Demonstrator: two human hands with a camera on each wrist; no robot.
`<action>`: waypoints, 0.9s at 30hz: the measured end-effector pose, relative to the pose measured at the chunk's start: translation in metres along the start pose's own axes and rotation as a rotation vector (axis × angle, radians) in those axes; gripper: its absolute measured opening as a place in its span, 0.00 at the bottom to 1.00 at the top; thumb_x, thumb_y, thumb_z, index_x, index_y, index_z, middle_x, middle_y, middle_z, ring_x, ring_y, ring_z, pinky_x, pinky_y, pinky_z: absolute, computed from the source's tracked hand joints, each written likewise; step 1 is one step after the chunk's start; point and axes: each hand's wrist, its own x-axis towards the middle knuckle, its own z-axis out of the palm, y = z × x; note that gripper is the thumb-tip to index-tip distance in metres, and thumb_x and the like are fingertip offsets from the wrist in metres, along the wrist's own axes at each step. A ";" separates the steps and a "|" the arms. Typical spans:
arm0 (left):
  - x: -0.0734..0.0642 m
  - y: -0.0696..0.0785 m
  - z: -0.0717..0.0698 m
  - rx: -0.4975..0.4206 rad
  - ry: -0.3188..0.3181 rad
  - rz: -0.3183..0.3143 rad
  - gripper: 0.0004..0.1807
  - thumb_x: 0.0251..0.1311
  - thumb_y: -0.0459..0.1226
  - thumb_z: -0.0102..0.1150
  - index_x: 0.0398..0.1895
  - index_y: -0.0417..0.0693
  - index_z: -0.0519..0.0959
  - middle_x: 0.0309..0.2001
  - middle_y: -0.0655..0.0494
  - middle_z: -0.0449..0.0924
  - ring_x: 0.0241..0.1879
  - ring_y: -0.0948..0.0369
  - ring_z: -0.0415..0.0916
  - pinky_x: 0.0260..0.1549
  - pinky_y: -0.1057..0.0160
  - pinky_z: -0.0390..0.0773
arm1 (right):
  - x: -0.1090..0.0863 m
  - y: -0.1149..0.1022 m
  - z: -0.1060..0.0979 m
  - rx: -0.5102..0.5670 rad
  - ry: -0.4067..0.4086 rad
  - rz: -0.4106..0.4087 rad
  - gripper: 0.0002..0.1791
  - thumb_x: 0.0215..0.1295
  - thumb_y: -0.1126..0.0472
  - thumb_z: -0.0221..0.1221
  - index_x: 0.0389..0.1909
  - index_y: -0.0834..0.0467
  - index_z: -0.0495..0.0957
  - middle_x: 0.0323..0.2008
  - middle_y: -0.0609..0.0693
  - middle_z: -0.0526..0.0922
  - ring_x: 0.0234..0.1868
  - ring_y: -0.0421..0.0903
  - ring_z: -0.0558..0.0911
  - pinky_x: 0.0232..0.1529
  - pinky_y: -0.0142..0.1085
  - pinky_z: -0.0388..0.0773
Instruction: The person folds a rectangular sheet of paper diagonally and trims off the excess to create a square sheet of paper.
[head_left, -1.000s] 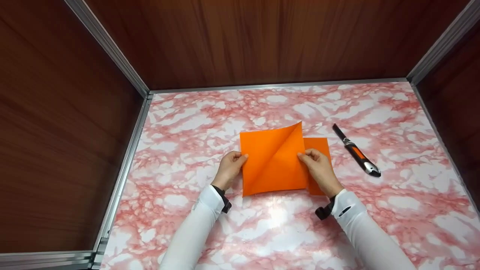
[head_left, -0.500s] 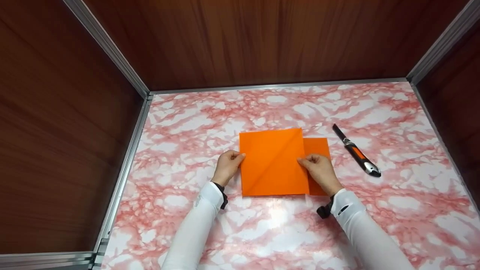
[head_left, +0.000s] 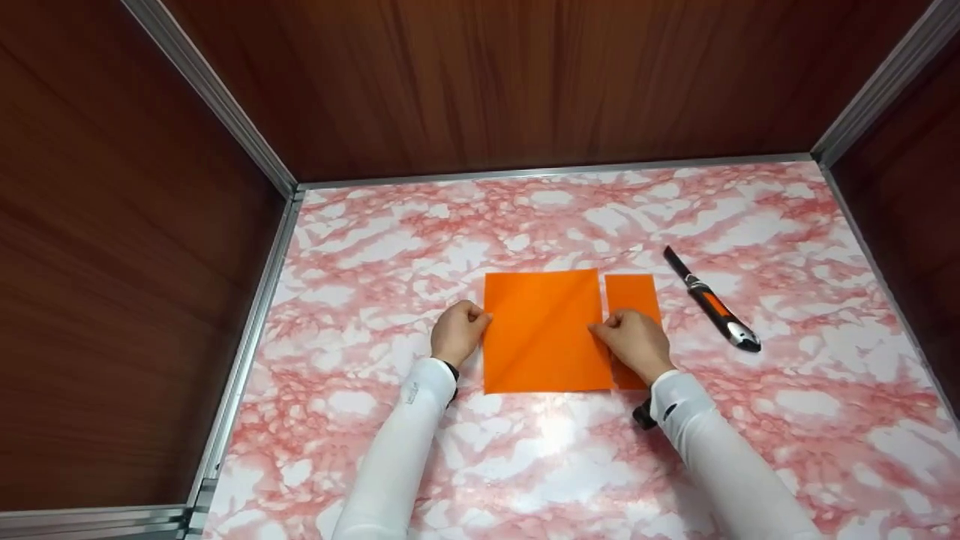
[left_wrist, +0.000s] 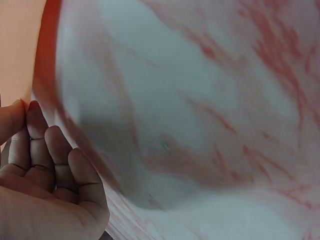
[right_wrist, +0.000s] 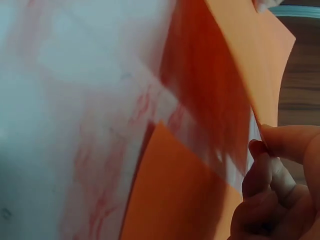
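Observation:
A square sheet of orange paper (head_left: 541, 334) with a faint diagonal crease spans the gap between both hands. My left hand (head_left: 456, 334) pinches its left edge between thumb and forefinger, as the left wrist view also shows. On the opposite side my right hand (head_left: 636, 341) pinches the right edge. In the right wrist view the sheet (right_wrist: 272, 55) is lifted over the table. A narrow strip of orange paper (head_left: 631, 292) lies flat to the right, partly covered by my right hand.
A utility knife (head_left: 712, 300) with a black and orange handle lies right of the strip. The table (head_left: 360, 247) has a red and white marbled top. Dark wood panels (head_left: 480, 82) in metal frames bound its back and sides.
The sheet's raised far right corner has come down and its crease looks flatter. A narrow gap now shows between sheet and strip. Both hands have kept their pinch.

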 end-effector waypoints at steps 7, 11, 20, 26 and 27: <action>0.005 -0.006 0.008 0.066 0.037 0.035 0.08 0.63 0.47 0.62 0.32 0.55 0.80 0.29 0.63 0.79 0.27 0.62 0.74 0.32 0.61 0.75 | 0.004 -0.003 0.007 -0.131 0.019 -0.058 0.17 0.62 0.44 0.61 0.23 0.51 0.76 0.18 0.47 0.74 0.21 0.48 0.73 0.24 0.39 0.66; 0.007 -0.008 0.012 0.101 0.075 0.067 0.07 0.63 0.46 0.63 0.32 0.54 0.80 0.27 0.63 0.79 0.26 0.62 0.75 0.31 0.61 0.75 | 0.005 -0.005 0.011 -0.179 0.050 -0.085 0.17 0.62 0.45 0.61 0.21 0.51 0.75 0.17 0.47 0.74 0.20 0.48 0.73 0.23 0.40 0.66; 0.009 -0.006 0.016 0.247 0.138 0.123 0.07 0.62 0.44 0.64 0.30 0.53 0.79 0.28 0.61 0.80 0.31 0.56 0.76 0.35 0.56 0.74 | 0.007 -0.005 0.018 -0.226 0.131 -0.142 0.17 0.60 0.47 0.63 0.19 0.52 0.75 0.19 0.48 0.74 0.22 0.50 0.73 0.24 0.42 0.67; 0.007 -0.004 0.016 0.294 0.138 0.145 0.08 0.63 0.43 0.63 0.31 0.51 0.79 0.30 0.58 0.81 0.32 0.54 0.75 0.36 0.54 0.73 | 0.007 -0.005 0.027 -0.278 0.245 -0.285 0.17 0.58 0.54 0.68 0.41 0.60 0.77 0.41 0.58 0.76 0.44 0.59 0.73 0.42 0.53 0.71; 0.006 -0.004 0.016 0.296 0.138 0.150 0.08 0.63 0.43 0.63 0.31 0.50 0.79 0.30 0.57 0.81 0.32 0.54 0.75 0.37 0.55 0.73 | 0.007 -0.006 0.028 -0.297 0.246 -0.326 0.18 0.60 0.57 0.67 0.47 0.61 0.76 0.47 0.60 0.75 0.50 0.62 0.72 0.47 0.56 0.70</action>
